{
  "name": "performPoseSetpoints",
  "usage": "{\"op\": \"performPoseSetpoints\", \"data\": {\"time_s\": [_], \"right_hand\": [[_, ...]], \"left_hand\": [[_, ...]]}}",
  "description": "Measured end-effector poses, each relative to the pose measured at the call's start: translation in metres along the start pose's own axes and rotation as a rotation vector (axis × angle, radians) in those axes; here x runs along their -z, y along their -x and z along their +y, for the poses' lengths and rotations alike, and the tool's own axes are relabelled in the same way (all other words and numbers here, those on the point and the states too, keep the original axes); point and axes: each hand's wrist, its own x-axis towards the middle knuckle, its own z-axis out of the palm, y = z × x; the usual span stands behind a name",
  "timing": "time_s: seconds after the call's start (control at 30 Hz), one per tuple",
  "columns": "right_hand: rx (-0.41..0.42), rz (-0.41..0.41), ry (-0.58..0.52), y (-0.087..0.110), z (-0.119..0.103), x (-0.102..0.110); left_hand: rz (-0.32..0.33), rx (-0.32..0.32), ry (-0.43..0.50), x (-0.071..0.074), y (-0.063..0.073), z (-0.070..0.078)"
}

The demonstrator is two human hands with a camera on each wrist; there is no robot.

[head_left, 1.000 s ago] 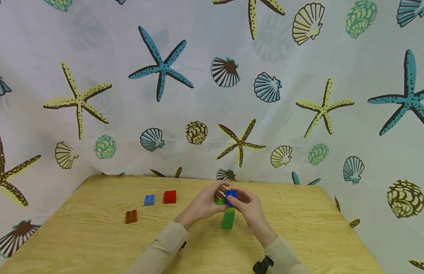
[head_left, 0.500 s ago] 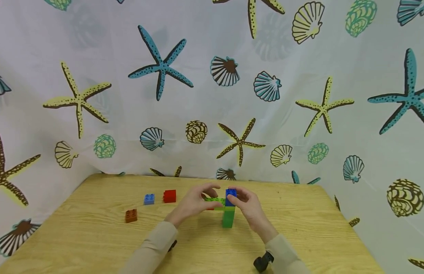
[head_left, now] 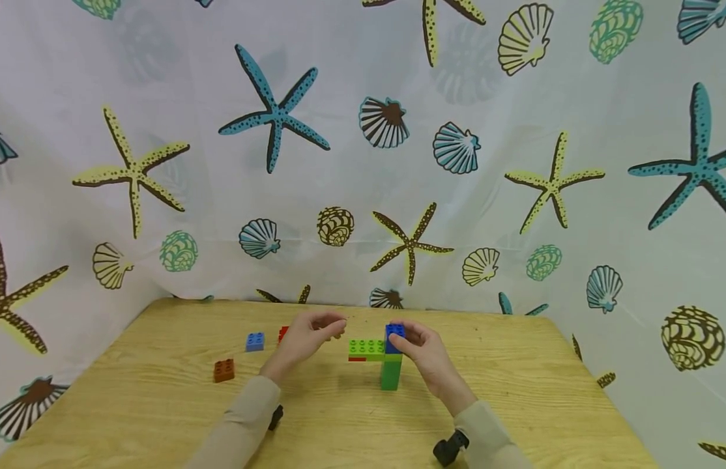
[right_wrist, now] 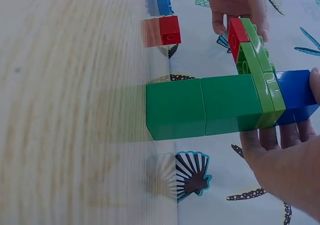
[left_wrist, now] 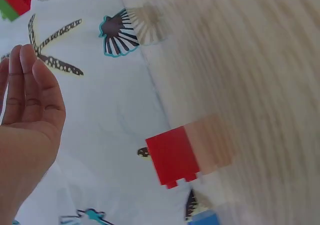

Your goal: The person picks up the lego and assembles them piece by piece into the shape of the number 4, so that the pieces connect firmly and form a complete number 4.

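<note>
A tower of toy building bricks stands upright on the table. Two green bricks point(right_wrist: 202, 108) form its base, topped by a light green plate point(head_left: 365, 350) that juts out to the left. Under the plate's free end sits a thin red piece point(right_wrist: 238, 37). On top, at the tower's right end, is a dark blue brick point(head_left: 395, 340), which my right hand point(head_left: 429, 358) holds between thumb and fingers. My left hand point(head_left: 304, 337) hovers left of the plate, apart from it, its fingers loosely bent with nothing in them.
Loose bricks lie on the left of the wooden table point(head_left: 492, 417): a red brick point(left_wrist: 173, 156) partly behind my left hand in the head view, a light blue brick point(head_left: 255, 342) and an orange-brown brick point(head_left: 224, 370). A patterned cloth point(head_left: 316, 182) encloses the back and sides.
My left hand has let go of the light green plate and moved left, uncovering it and the red piece. My right hand stays on the dark blue brick.
</note>
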Motion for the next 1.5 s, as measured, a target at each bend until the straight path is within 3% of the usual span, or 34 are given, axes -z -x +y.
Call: {"op": "performPoseSetpoints", "data": {"time_s": [0.17, 0.43, 0.73, 0.87, 1.03, 1.5], "right_hand": [[-0.003, -0.001, -0.021, -0.001, 0.000, 0.000], [0.001, -0.011, -0.032, 0.000, 0.000, -0.001], [-0.003, -0.012, -0.038, 0.000, -0.001, -0.001], [-0.010, -0.013, -0.038, 0.000, 0.000, -0.001], [-0.007, -0.015, -0.041, 0.000, -0.001, -0.001], [-0.010, -0.017, -0.036, -0.001, 0.000, 0.001]], "left_hand": [[0.033, 0.080, 0.066, 0.015, -0.002, -0.009], [0.127, 0.208, 0.037, 0.034, -0.001, -0.020], [0.226, 0.282, 0.047, 0.049, 0.001, -0.025], [0.246, 0.303, -0.023, 0.050, 0.003, -0.026], [0.211, 0.337, -0.127, 0.050, 0.004, -0.027], [0.089, 0.389, -0.127, 0.049, 0.002, -0.038]]}}
